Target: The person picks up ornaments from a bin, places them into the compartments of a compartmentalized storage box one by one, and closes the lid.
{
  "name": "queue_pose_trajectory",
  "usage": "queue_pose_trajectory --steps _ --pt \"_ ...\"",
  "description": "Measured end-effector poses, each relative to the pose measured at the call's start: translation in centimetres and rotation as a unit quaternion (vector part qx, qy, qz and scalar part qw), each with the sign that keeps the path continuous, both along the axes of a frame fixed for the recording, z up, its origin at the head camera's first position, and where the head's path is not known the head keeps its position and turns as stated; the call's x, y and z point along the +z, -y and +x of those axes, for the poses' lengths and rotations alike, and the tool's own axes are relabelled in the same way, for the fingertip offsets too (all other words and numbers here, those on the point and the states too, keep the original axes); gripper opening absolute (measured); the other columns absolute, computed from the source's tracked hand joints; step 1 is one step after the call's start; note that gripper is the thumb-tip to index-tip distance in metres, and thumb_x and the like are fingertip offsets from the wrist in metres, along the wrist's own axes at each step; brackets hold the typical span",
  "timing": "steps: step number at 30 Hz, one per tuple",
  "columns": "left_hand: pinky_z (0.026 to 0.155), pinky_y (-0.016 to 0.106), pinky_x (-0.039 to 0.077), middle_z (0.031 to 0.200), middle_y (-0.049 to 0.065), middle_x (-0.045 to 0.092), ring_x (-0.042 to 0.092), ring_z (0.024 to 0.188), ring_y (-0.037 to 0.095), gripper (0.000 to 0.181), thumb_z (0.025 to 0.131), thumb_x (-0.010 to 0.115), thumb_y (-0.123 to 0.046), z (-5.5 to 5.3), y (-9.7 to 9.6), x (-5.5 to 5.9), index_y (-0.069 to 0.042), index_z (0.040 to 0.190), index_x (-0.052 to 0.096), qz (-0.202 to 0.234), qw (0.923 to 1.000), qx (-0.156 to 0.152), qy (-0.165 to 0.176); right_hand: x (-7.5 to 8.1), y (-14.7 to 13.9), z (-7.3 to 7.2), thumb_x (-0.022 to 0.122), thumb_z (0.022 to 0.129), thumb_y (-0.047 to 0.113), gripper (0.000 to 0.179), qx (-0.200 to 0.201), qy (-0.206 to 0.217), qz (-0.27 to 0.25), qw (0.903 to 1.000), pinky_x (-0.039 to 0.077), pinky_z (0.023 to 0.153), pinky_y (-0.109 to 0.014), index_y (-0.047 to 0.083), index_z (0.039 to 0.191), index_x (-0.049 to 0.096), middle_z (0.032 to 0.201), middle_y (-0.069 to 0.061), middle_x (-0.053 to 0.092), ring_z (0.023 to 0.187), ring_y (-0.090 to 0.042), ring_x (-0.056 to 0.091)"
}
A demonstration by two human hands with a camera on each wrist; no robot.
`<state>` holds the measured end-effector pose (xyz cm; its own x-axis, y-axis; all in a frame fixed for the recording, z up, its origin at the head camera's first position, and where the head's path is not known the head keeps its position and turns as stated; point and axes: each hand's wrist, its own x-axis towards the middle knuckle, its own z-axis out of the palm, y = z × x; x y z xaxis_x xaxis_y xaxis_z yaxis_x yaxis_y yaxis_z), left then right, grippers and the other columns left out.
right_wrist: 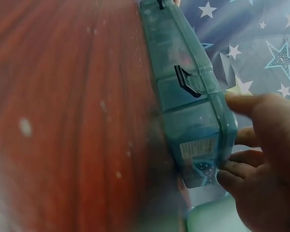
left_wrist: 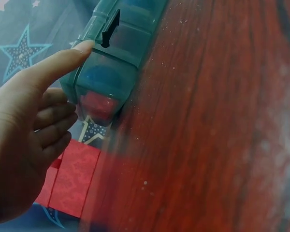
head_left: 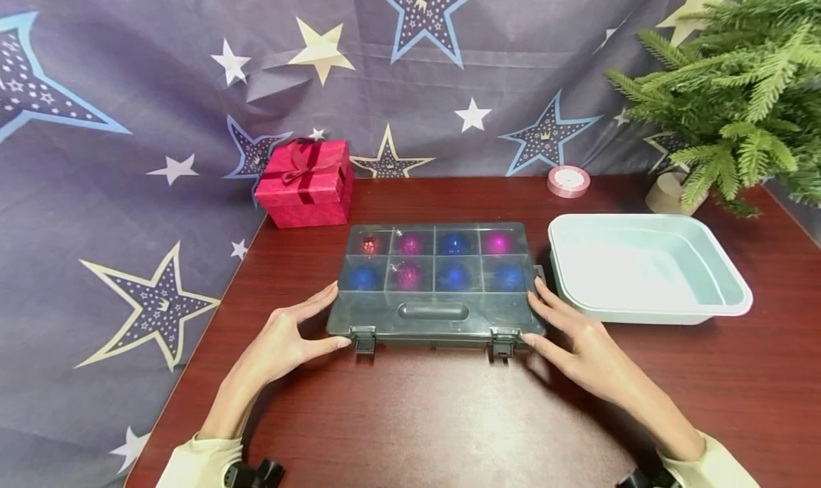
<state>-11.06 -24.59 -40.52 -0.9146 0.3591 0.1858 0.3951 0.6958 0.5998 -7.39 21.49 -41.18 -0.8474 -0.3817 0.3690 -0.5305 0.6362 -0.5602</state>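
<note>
A clear grey-green plastic compartment case (head_left: 432, 310) lies on the table with its lid down. Under the lid, round blue, pink and red balls, one being a blue ball (head_left: 455, 244), sit in separate compartments. Two dark latches, including the left front latch (head_left: 365, 340), stick out from the front side. My left hand (head_left: 287, 342) grips the case's left front corner, thumb at the front and fingers along the side. At the right front corner my right hand (head_left: 586, 342) holds it likewise, its thumb (right_wrist: 241, 102) against the lid edge.
A pale mint tub (head_left: 718, 278) stands just right of the case. Behind it are a pink ribbon roll (head_left: 569, 180) and a small artificial fir tree (head_left: 737, 96). At the back left sits a red gift box (head_left: 306, 182). Star-patterned cloth (head_left: 160, 224) hangs behind and left.
</note>
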Motion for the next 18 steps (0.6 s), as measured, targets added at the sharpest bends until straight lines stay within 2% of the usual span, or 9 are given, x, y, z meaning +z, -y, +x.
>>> queue_pose_trajectory --steps 3,5,7,10,13,14,18 --pt "0.113 0.041 0.041 0.155 -0.002 0.050 0.050 0.140 0.028 0.092 0.075 0.094 -0.045 0.1 -0.1 0.1 -0.013 0.152 0.054 -0.016 0.9998 -0.002 -0.009 0.2 0.2 0.1 0.087 0.085 0.018 0.073 0.001 -0.018 0.026 0.9995 0.044 0.108 -0.030 -0.005 0.146 0.055 0.158 -0.023 0.041 0.131 -0.044 0.053" --pt "0.111 0.049 0.042 0.155 0.000 0.050 0.049 0.140 0.030 0.093 0.074 0.095 -0.041 0.2 -0.1 0.0 -0.012 0.152 0.054 -0.026 0.9995 -0.001 -0.017 0.1 0.3 0.1 0.090 0.080 0.017 0.079 0.005 -0.037 0.041 0.9985 0.054 0.097 -0.043 -0.005 0.147 0.054 0.157 -0.025 0.041 0.126 -0.044 0.058" --pt "0.110 0.052 0.042 0.154 0.002 0.051 0.050 0.139 0.032 0.093 0.073 0.096 -0.039 0.3 -0.2 0.0 -0.010 0.151 0.055 -0.039 0.9988 0.002 -0.030 -0.1 0.4 0.0 0.091 0.078 0.015 0.081 0.012 -0.063 0.049 0.9967 0.057 0.085 -0.053 -0.007 0.146 0.053 0.155 -0.029 0.042 0.121 -0.045 0.061" --pt "0.109 0.054 0.044 0.154 0.005 0.052 0.052 0.138 0.033 0.094 0.071 0.096 -0.040 0.4 -0.4 -0.2 -0.008 0.150 0.055 -0.060 0.9970 0.009 -0.048 -0.6 0.6 -0.2 0.082 0.091 0.039 0.077 0.015 -0.111 0.057 0.9921 0.058 0.080 -0.054 -0.010 0.143 0.053 0.151 -0.033 0.045 0.116 -0.047 0.063" --pt "0.108 0.054 0.045 0.154 0.007 0.052 0.052 0.138 0.034 0.096 0.071 0.095 -0.045 0.4 -0.7 -0.2 -0.008 0.150 0.055 -0.082 0.9949 0.015 -0.057 -1.0 0.9 -0.3 0.053 0.101 0.059 0.081 0.002 -0.158 0.068 0.9850 0.058 0.078 -0.055 -0.013 0.139 0.054 0.145 -0.036 0.049 0.114 -0.050 0.064" --pt "0.108 0.054 0.045 0.154 0.007 0.052 0.052 0.138 0.035 0.096 0.072 0.095 -0.047 0.4 -0.8 -0.2 -0.008 0.150 0.055 -0.087 0.9942 0.016 -0.060 -1.1 1.1 -0.3 0.044 0.102 0.062 0.084 -0.004 -0.171 0.071 0.9828 0.058 0.077 -0.055 -0.014 0.137 0.055 0.144 -0.037 0.050 0.113 -0.050 0.063" --pt "0.108 0.054 0.045 0.153 0.008 0.053 0.052 0.137 0.035 0.096 0.072 0.094 -0.050 0.4 -1.1 -0.2 -0.007 0.149 0.056 -0.096 0.9930 0.023 -0.065 -1.2 1.4 -0.3 0.041 0.103 0.064 0.087 -0.016 -0.194 0.076 0.9779 0.058 0.076 -0.057 -0.016 0.133 0.056 0.140 -0.037 0.053 0.113 -0.051 0.063"
